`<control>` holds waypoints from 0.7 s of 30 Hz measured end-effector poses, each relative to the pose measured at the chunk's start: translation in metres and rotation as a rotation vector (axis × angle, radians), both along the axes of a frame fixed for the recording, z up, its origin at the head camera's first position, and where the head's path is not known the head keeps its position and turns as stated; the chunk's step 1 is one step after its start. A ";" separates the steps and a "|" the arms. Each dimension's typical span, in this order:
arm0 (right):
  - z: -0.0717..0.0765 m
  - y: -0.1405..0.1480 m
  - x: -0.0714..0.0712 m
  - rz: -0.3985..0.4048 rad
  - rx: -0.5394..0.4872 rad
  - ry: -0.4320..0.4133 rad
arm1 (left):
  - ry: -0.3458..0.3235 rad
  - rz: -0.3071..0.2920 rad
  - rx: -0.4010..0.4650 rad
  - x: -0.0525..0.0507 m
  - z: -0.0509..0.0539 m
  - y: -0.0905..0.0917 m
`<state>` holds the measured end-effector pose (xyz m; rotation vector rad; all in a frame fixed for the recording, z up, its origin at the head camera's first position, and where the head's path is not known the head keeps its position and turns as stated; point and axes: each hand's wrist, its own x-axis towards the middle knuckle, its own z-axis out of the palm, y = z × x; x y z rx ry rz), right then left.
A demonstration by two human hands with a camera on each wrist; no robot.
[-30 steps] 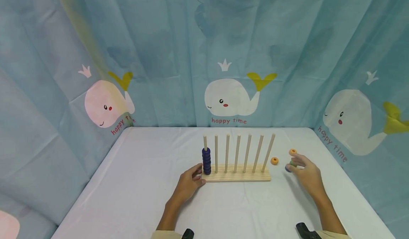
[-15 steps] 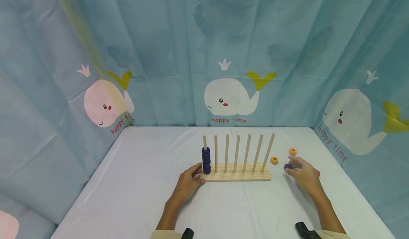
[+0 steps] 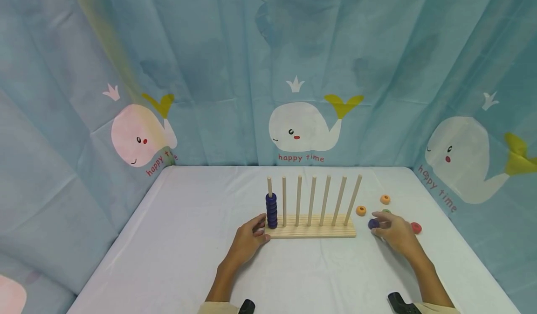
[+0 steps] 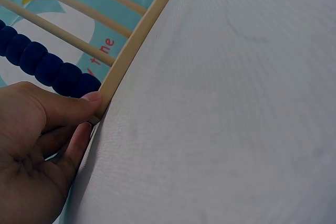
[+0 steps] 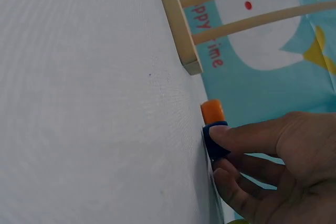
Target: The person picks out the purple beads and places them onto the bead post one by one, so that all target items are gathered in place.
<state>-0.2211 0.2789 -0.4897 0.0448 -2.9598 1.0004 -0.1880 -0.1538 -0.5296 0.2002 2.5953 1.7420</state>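
A wooden peg rack (image 3: 310, 231) with several upright rods stands on the table. Dark blue beads (image 3: 271, 211) are stacked on its leftmost rod. My left hand (image 3: 245, 244) grips the left end of the base, and in the left wrist view the thumb (image 4: 73, 109) presses on the base's edge (image 4: 123, 59). To the right of the rack, my right hand (image 3: 397, 234) pinches a loose dark blue bead (image 3: 373, 224) between thumb and fingers, low at the table. The right wrist view has this blue bead (image 5: 216, 140) under the thumb, in front of an orange bead (image 5: 212, 111).
Two orange beads (image 3: 361, 210) (image 3: 385, 199) lie right of the rack. Past my right fingers a green bead (image 3: 386, 211) is partly hidden, and a red bead (image 3: 416, 228) lies beside that hand. A blue whale-print curtain (image 3: 235, 118) surrounds the white table (image 3: 189, 211).
My right hand has moved slightly left, bringing the blue bead with it. The green and red beads have come into sight around it. My left hand stays on the rack.
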 end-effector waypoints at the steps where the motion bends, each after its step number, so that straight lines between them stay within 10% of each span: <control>1: -0.001 -0.001 0.000 0.005 0.003 0.004 | -0.001 0.001 0.002 0.000 0.000 0.000; 21: 0.010 -0.004 0.002 0.013 0.004 0.062 | 0.012 -0.003 0.016 0.000 -0.001 -0.001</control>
